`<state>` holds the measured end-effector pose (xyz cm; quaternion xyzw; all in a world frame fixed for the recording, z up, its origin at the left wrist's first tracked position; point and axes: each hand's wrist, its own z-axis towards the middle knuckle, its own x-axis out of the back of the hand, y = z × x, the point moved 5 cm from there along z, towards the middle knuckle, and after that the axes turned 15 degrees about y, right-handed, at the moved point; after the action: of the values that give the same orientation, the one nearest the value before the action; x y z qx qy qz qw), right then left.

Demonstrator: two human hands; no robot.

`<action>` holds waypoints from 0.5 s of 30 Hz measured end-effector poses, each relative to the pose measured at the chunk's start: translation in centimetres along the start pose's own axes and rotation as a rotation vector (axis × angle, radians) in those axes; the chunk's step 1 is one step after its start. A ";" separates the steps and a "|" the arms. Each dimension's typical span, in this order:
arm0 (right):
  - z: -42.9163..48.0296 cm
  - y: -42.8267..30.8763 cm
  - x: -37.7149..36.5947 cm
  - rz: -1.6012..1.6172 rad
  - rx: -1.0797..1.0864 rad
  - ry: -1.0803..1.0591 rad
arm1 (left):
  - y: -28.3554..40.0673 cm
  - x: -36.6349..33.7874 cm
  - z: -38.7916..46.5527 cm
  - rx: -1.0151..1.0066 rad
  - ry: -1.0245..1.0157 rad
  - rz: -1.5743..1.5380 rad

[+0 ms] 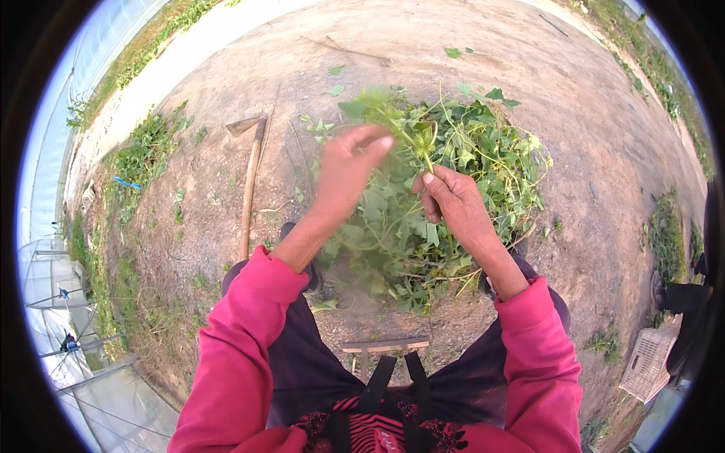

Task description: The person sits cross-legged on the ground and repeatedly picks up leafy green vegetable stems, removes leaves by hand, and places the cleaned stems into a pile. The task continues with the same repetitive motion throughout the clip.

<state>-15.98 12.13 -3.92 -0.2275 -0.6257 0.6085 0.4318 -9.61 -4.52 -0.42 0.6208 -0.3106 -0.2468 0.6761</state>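
Pinched in my right hand is the lower end of a green vine stem, which runs up and to the left. Small spiky green growths sit along this stem, and its far tip is blurred. My left hand, blurred by motion, is just left of the stem with thumb and fingers curled. Whether anything is between those fingers, I cannot tell. Beneath both hands a heap of cut leafy vines lies on the ground between my feet. Part of the heap's left side is blurred.
A wooden-handled hoe lies on bare soil to the left. Weeds and a blue strip are farther left, near plastic greenhouse sheeting. A small wooden stool shows between my legs. At lower right stands a plastic crate beside dark cloth.
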 end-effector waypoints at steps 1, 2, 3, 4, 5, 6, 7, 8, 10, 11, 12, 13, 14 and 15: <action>0.0 -0.3 -0.2 -0.085 0.126 -0.022 | -0.3 -0.1 0.0 0.044 0.020 -0.031; -0.3 -0.5 -0.2 -0.130 0.186 -0.021 | -0.3 -0.1 0.0 0.022 0.028 -0.006; -0.5 -1.0 -0.1 -0.193 0.244 -0.006 | -0.4 0.0 0.1 0.000 0.037 0.019; -0.8 -1.4 0.0 -0.256 0.301 0.013 | -0.5 0.0 0.1 -0.022 0.045 0.044; -0.9 -1.8 0.1 -0.338 0.356 0.049 | -0.5 -0.1 0.0 -0.020 0.037 0.058; -1.1 -2.3 0.3 -0.419 0.411 0.085 | -0.5 -0.1 0.0 -0.017 0.031 0.073; -0.9 -2.5 0.7 -0.406 0.368 0.080 | -0.4 -0.2 -0.1 -0.015 0.024 0.087; -0.7 -2.8 1.3 -0.392 0.325 0.075 | -0.5 -0.3 -0.1 -0.006 0.019 0.089; -0.1 -4.1 2.5 -0.363 0.114 -0.017 | -0.6 -0.2 -0.2 0.012 0.016 0.094; 0.1 -4.1 3.0 -0.326 0.085 0.040 | -0.6 -0.1 -0.2 0.003 0.021 0.105; 0.3 -3.9 3.7 -0.296 0.054 0.102 | -0.7 -0.3 -0.3 -0.006 0.019 0.110; 0.4 -3.9 4.2 -0.264 0.023 0.163 | -0.8 -0.4 -0.3 -0.015 0.019 0.116; 0.5 -3.9 4.4 -0.246 -0.025 0.164 | -0.7 -0.4 -0.4 -0.049 0.006 0.170; 0.5 -4.0 4.5 -0.236 0.035 0.212 | -0.5 -0.7 -0.6 -0.084 -0.014 0.221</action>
<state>-17.80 14.88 1.11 -0.2078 -0.5884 0.5371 0.5676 -9.63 -3.66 -1.02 0.5523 -0.3711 -0.1879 0.7224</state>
